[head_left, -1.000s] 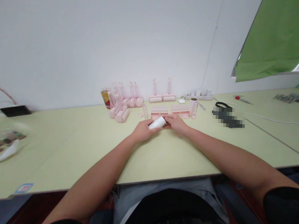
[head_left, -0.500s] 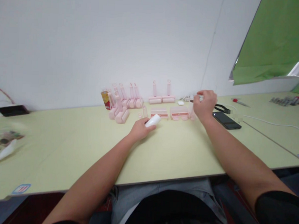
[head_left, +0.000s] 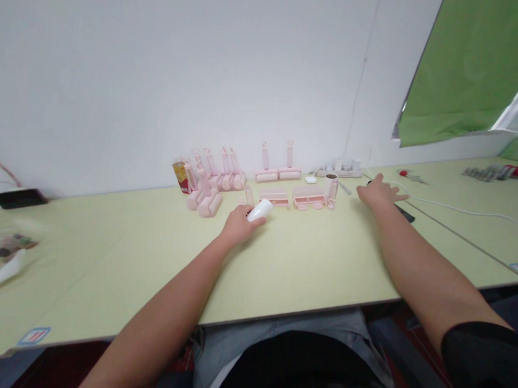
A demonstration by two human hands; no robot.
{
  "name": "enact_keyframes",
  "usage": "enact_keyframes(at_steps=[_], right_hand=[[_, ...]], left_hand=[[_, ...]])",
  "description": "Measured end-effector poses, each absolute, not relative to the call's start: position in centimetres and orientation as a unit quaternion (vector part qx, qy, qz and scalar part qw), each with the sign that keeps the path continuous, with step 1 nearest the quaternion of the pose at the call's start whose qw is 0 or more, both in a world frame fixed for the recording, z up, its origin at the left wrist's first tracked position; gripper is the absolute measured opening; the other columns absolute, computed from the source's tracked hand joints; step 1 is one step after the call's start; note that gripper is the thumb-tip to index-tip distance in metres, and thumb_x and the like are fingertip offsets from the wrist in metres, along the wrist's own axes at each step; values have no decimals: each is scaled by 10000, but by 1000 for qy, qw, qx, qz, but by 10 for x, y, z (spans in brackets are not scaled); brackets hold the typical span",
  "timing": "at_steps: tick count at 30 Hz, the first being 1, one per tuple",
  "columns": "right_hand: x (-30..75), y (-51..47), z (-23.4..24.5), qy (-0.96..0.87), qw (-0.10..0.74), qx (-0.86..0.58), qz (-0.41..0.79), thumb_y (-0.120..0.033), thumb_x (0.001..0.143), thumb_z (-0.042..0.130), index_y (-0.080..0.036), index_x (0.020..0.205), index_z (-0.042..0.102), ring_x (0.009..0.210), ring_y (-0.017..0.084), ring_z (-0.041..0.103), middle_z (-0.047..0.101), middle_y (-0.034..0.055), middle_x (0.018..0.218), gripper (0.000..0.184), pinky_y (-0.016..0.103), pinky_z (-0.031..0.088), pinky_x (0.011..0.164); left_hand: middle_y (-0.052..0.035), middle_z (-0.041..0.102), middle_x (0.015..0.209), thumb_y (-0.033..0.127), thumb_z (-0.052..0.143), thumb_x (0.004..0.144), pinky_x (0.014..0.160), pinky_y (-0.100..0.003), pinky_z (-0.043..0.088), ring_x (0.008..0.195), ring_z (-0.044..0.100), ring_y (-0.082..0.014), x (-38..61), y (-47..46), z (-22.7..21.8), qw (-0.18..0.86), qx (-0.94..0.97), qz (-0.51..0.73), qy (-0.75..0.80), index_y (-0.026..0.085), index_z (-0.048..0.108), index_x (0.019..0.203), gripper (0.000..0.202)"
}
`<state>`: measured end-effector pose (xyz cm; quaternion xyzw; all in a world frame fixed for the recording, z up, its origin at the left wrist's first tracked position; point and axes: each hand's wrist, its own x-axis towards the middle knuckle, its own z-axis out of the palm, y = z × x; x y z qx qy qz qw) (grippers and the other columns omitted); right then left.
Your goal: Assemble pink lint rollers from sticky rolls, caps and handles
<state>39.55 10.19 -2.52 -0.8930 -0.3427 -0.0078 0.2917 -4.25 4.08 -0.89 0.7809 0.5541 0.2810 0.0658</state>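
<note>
My left hand (head_left: pixel 239 223) is wrapped round a smooth white cylinder (head_left: pixel 260 210), held tilted just above the table. My right hand (head_left: pixel 381 193) is spread flat with fingers apart, over a black phone (head_left: pixel 405 213) that it mostly covers. Beyond the left hand lie two open pink cases (head_left: pixel 310 198), (head_left: pixel 274 197) with small pink parts at their fronts. A white cup-like tube (head_left: pixel 330 185) with a dark top stands beside a small pink handle piece (head_left: pixel 333 190).
Several pink rollers with upright handles (head_left: pixel 210 202) stand at the back left, by a yellow and red pack (head_left: pixel 181 176). Two more (head_left: pixel 289 172) stand near the wall. A power strip (head_left: pixel 340 172), a white cable (head_left: pixel 466 209) and a red-handled tool (head_left: pixel 410 176) lie right.
My right hand has moved right from beside the white tube to the phone, its fingers now spread. The left hand keeps the white cylinder in nearly the same place.
</note>
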Motion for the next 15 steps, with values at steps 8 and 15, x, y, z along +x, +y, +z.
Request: enact_keyframes(at_steps=[8, 15], right_hand=[[330, 71, 27, -500, 571, -616, -211, -225, 805, 531, -161, 1179, 556, 1056, 278, 528, 638, 120, 1063, 380, 480, 368, 956], [222, 39, 1, -785, 443, -432, 38, -254, 889, 518, -170, 1025, 663, 743, 166, 603, 691, 47, 866, 216, 290, 436, 721]], left_hand=[[-93, 694, 963, 554, 511, 847, 721, -314, 429, 837, 608, -229, -44, 45, -7, 173, 705, 349, 593, 149, 619, 1048, 465], [-102, 700, 954, 567, 482, 850, 732, -328, 457, 823, 620, -225, -44, 48, -13, 298, 681, 375, 554, 133, 595, 1040, 487]])
